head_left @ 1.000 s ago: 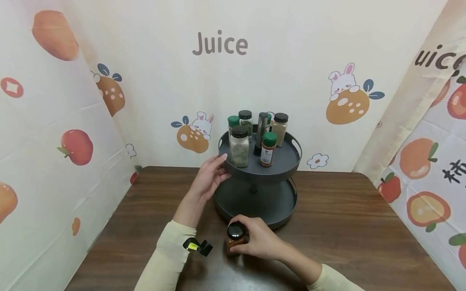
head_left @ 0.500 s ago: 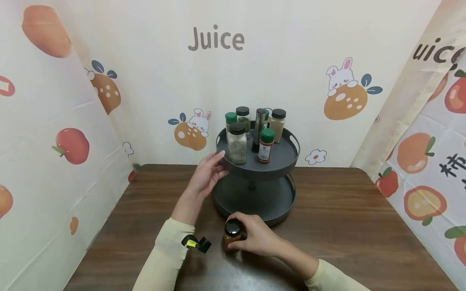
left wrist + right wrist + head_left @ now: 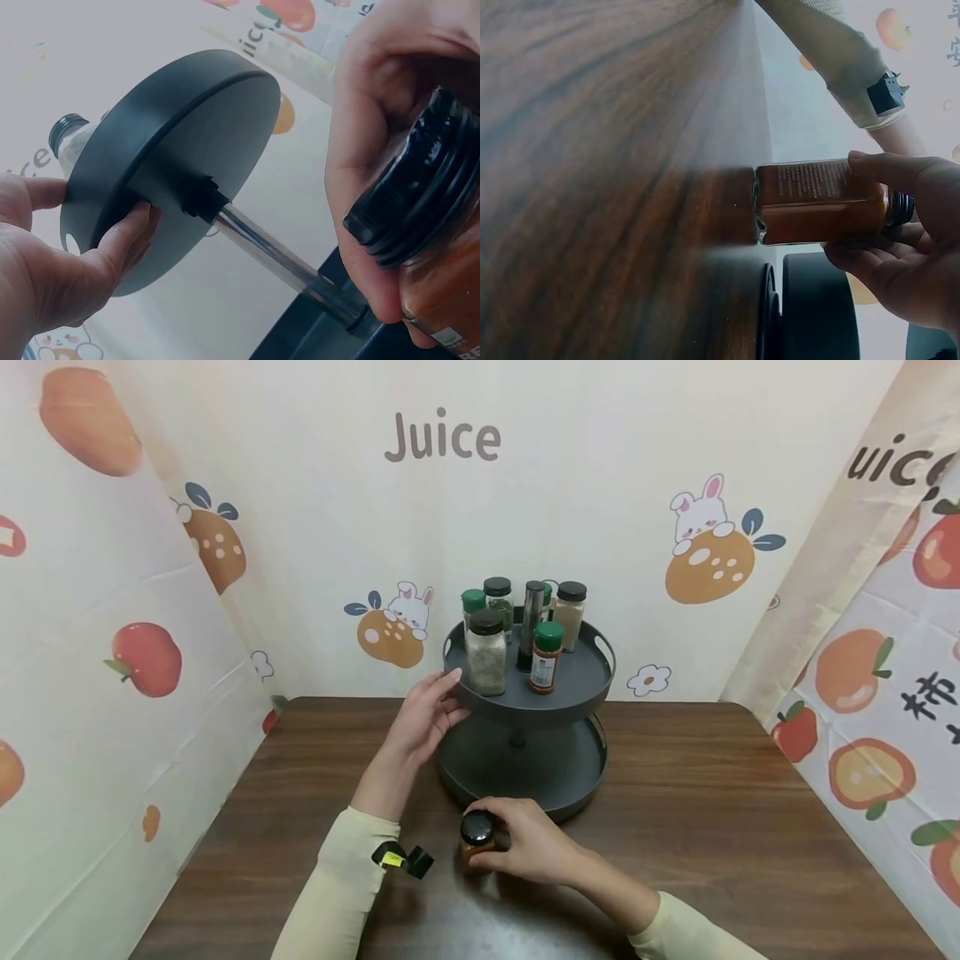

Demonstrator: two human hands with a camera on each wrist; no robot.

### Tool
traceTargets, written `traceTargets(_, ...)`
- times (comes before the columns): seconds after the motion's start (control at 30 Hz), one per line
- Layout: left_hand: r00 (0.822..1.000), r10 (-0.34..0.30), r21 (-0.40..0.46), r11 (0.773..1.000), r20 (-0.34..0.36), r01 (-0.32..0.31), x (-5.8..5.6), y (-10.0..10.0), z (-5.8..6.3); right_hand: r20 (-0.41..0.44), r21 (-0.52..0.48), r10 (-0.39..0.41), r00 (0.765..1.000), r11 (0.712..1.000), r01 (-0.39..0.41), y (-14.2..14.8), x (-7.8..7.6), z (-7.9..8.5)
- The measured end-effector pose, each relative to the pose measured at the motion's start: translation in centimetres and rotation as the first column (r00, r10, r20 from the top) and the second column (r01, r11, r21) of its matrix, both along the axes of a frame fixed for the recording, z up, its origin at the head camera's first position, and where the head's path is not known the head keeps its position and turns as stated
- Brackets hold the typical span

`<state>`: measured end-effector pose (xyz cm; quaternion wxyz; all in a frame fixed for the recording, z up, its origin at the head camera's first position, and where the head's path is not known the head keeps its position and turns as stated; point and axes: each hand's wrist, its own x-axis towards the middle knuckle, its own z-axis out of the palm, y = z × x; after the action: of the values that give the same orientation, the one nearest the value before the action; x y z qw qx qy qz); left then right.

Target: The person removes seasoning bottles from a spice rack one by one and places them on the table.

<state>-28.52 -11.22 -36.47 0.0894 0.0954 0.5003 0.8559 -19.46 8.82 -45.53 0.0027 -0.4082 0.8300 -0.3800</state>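
A dark grey two-tier tray [image 3: 528, 714] stands toward the back of the table. My left hand [image 3: 422, 714] holds the left rim of its upper tier, thumb at the rim and fingers under it; the left wrist view shows this hand [image 3: 56, 259] from below the tier. In front of the lower tier my right hand [image 3: 536, 843] grips a square glass spice jar [image 3: 821, 214] between thumb and fingers. The jar has a black lid [image 3: 477, 827] and orange-brown contents. It is upright, with its base right at the tabletop in the right wrist view.
On the upper tier stand a large black-lidded jar [image 3: 486, 656], a green-capped bottle [image 3: 545, 660], a tall dark cylinder [image 3: 531, 627] and several more jars. The lower tier [image 3: 540, 772] has a raised rim. A printed curtain [image 3: 585, 485] hangs behind the wooden table [image 3: 705, 827].
The head view has tilted slightly, moving everything a little up and left. Both hands keep the same hold, and the jar and tray stay in place relative to each other.
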Motion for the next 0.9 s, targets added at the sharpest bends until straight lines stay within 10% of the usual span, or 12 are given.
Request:
traceTargets(0.4, 1.0, -0.007, -0.001, 1.0, -0.004, 0.007, -0.1, 0.0, -0.1, 0.241, -0.109, 0.0, 0.97, 0.994, 0.028, 1.1, 0.6, 3.5)
traceTargets(0.9, 1.0, -0.013, 0.002, 1.0, -0.006, 0.013, -0.2, -0.1, -0.1, 0.101, -0.149, -0.061, 0.993, 0.986, 0.076, 4.9, 2.3, 9.7)
